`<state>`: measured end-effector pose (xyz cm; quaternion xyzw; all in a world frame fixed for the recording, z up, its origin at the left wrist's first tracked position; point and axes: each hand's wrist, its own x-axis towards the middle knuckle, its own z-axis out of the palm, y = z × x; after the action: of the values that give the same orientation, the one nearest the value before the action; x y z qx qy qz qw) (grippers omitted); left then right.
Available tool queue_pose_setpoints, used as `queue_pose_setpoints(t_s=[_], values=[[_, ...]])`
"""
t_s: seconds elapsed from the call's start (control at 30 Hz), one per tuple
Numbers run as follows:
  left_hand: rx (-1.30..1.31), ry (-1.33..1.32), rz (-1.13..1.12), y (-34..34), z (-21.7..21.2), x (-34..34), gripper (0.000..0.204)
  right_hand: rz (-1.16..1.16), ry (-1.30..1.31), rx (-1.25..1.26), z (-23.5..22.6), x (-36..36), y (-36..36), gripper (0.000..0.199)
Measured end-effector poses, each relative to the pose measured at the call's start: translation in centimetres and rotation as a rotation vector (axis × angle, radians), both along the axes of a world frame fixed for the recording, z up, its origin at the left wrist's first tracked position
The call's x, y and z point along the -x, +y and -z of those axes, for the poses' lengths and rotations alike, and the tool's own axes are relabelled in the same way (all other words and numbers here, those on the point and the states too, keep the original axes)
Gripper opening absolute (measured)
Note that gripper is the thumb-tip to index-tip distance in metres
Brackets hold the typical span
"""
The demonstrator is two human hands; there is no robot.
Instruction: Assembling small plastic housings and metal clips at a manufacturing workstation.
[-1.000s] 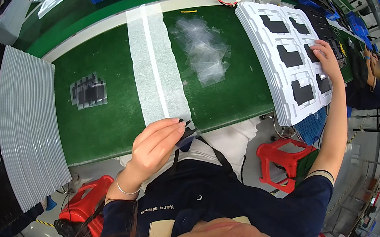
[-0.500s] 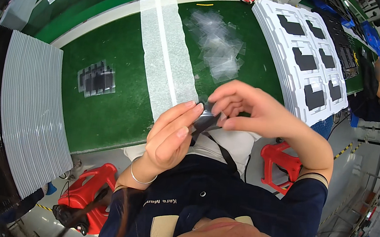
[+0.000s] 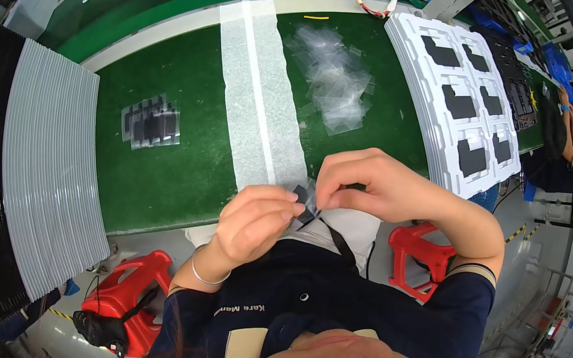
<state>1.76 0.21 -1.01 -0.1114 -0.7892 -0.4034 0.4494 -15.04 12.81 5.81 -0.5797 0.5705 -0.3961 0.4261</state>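
Note:
My left hand (image 3: 251, 224) pinches a small black sheet piece (image 3: 302, 207) by its left edge, thumb against fingers. Clear film (image 3: 312, 191) shows along the right side of this piece. On that side my right hand (image 3: 373, 183) is closed, thumb and forefinger pinched together at the film's edge. Both hands are over the near edge of the green table (image 3: 191, 185), above my lap. Beyond them a pale, fibrous strip (image 3: 259, 110) with a white band down its middle runs away across the table.
A stack of black pieces in clear film (image 3: 152, 123) lies left; loose clear film sheets (image 3: 335, 84) are heaped beyond my right hand. White trays (image 3: 437, 76) with black pieces stand right, stacked grey sheets (image 3: 51, 155) far left. Red stools (image 3: 417, 258) flank me; another person (image 3: 572, 155) works at right.
My right fingers, spread before, are now pinched together at the film's edge. The black piece has turned and shows more of its face. The view has shifted slightly.

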Motion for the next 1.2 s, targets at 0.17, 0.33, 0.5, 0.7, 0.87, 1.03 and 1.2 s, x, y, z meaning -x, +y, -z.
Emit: queue_pose_setpoints(t_s=[0.17,0.33,0.5,0.7,0.87,1.03,1.2], values=[[0.178,-0.097,-0.149,-0.9,-0.1,-1.0,0.026,-0.023,-0.029,0.003,-0.1,2.8,-0.1,0.004],[0.184,-0.287,-0.397,-2.1,0.0,-0.8,0.029,0.364,0.655,-0.073,2.0,7.9,-0.8,0.011],[0.186,-0.443,-0.392,-2.8,-0.1,-1.5,0.029,0.297,1.035,0.113,2.7,10.1,-0.6,0.011],[0.228,-0.567,-0.202,-3.2,0.4,-1.9,0.028,0.775,1.335,0.177,-0.5,24.0,4.9,0.011],[0.248,-0.552,-0.192,-3.1,-0.2,-1.7,0.030,0.802,1.400,-0.323,3.3,31.6,11.5,0.012],[0.298,-0.554,-0.195,-3.2,0.0,-1.7,0.026,0.877,1.455,-0.338,3.5,30.4,10.0,0.016],[0.286,-0.546,-0.177,-3.3,0.0,-1.8,0.026,0.649,1.154,-0.620,0.5,32.9,9.8,0.020]])
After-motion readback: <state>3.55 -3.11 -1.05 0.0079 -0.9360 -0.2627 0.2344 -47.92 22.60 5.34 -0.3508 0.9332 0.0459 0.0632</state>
